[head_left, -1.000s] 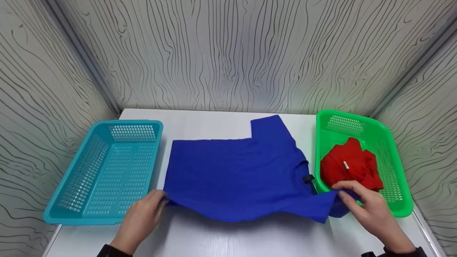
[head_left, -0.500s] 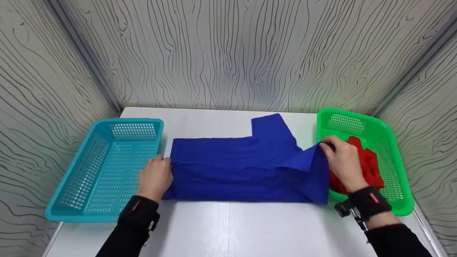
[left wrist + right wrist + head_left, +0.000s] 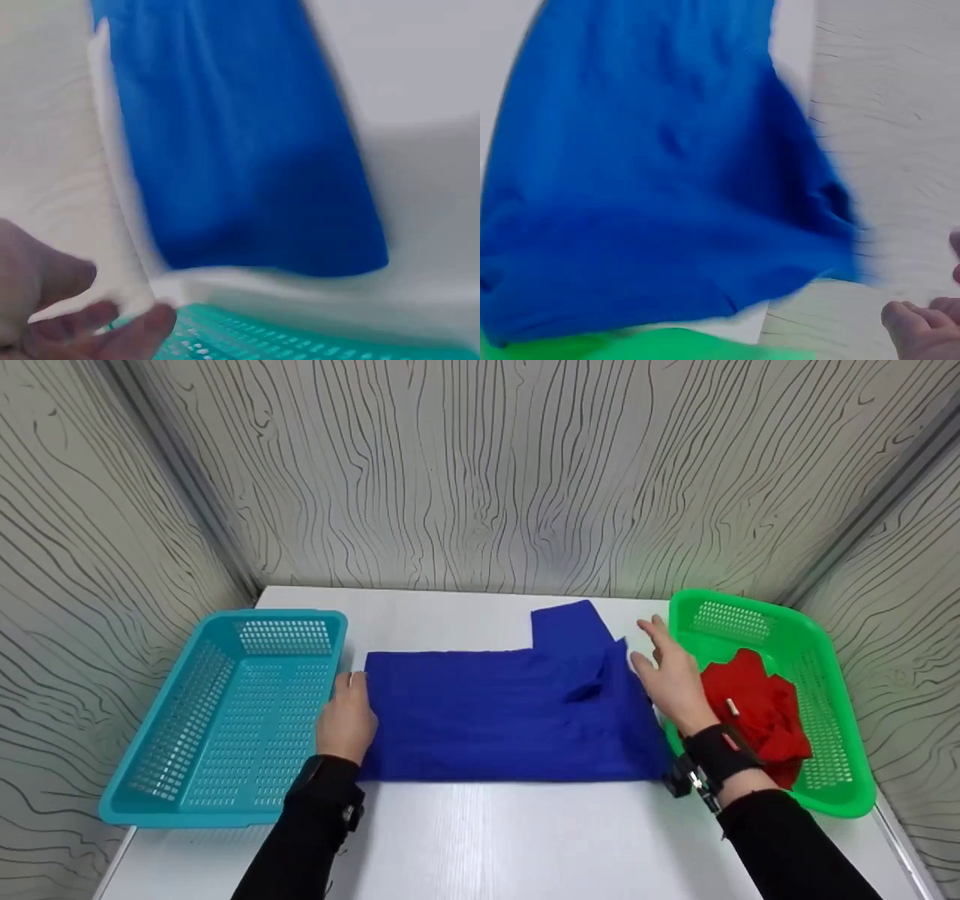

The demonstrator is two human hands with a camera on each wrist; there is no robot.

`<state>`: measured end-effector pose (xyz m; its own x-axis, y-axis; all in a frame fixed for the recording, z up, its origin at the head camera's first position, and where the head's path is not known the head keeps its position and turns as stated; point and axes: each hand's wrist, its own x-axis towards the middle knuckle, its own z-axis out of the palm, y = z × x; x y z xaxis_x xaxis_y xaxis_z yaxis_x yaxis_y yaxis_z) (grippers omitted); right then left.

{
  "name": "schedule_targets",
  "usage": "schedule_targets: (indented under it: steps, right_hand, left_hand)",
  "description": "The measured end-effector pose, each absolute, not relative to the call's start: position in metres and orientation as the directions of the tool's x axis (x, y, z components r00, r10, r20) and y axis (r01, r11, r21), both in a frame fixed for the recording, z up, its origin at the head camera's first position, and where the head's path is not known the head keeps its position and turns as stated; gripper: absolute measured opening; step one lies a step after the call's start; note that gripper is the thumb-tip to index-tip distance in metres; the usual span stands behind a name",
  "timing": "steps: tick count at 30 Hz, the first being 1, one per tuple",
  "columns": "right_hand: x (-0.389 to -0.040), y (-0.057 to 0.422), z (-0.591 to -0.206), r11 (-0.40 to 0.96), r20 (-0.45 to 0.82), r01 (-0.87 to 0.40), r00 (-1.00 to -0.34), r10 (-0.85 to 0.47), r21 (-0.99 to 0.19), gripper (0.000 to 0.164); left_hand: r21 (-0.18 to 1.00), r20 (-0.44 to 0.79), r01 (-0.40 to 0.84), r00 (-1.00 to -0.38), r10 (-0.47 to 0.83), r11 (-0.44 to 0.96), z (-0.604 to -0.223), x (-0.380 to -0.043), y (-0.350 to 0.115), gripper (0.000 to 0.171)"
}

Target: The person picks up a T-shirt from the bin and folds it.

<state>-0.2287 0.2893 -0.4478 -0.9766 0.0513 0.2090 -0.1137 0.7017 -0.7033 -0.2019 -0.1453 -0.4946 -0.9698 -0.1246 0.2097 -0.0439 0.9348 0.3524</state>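
A blue T-shirt [image 3: 480, 716] lies on the white table, its near side folded over toward the back. One sleeve [image 3: 571, 624] sticks out flat at the back, while cloth bunches up near the collar end. At the hem end is my left hand [image 3: 346, 721]; the left wrist view shows its thumb and fingers [image 3: 154, 330] parted, with no cloth between them. Beside the collar end my right hand [image 3: 670, 679] has its fingers spread, holding nothing. Both wrist views show the shirt blurred.
To the left stands a teal plastic basket [image 3: 339, 649] with perforated walls. A green basket [image 3: 847, 720] on the right holds a crumpled red garment [image 3: 754, 705] with a small white tag. Patterned wall panels [image 3: 450, 472] enclose the table's back and sides.
Both hands carried the shirt's near edge up and over toward the back, laying it on the far half. The right hand has let go and spread its fingers; the left has released too.
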Motion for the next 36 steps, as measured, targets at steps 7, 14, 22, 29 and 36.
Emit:
schedule_targets:
  steps: [7, 14, 22, 29, 36]
  right_hand:
    - [-0.184, 0.270, -0.514, 0.836, 0.277, -0.309, -0.940, -0.198, -0.453, 0.031]
    - [-0.136, 0.282, -0.573, 0.935, 0.054, -0.237, -0.971, -0.231, -0.263, 0.046]
    - [-0.129, 0.275, -0.572, 0.943, 0.297, -0.318, -0.914, -0.277, -0.099, 0.044]
    - [-0.148, 0.255, -0.572, 0.930, 0.370, -0.354, -0.855, -0.364, 0.097, 0.046]
    - [-0.173, 0.247, -0.568, 0.928, 0.262, -0.372, -0.897, -0.355, -0.014, 0.024]
  left_hand:
    - [0.203, 0.132, 0.198, -0.976, 0.174, 0.959, -0.528, -0.170, -0.124, 0.030]
    - [0.235, -0.129, 0.132, -0.978, 0.165, 0.963, -0.550, -0.131, -0.129, 0.047]
    - [0.126, -0.072, 0.171, -0.981, 0.181, 0.977, -0.537, -0.119, -0.135, 0.027]
    - [0.029, 0.090, 0.238, -0.968, 0.234, 0.971, -0.545, -0.135, -0.133, 0.041]
    - [0.137, -0.057, 0.245, -0.965, 0.254, 0.960, -0.550, -0.150, -0.141, 0.062]
